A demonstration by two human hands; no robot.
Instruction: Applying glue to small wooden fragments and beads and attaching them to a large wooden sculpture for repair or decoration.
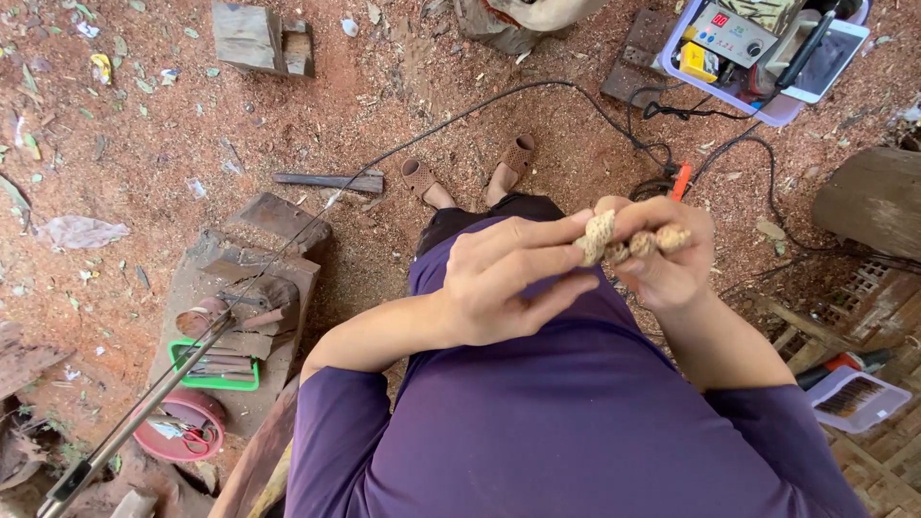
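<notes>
Inspection step: left hand point(508, 283) and right hand point(667, 254) both pinch small carved wooden piece point(624, 240); next likely needs careful turning, steady hold.

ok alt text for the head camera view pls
Seen from above, a seated person's left hand and right hand hold a small pale knobbly carved piece over their lap, above red sawdust-strewn ground with tool trays.

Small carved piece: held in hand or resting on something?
Held. Both hands, left hand and right hand, pinch the pale carved piece above the lap.
</notes>
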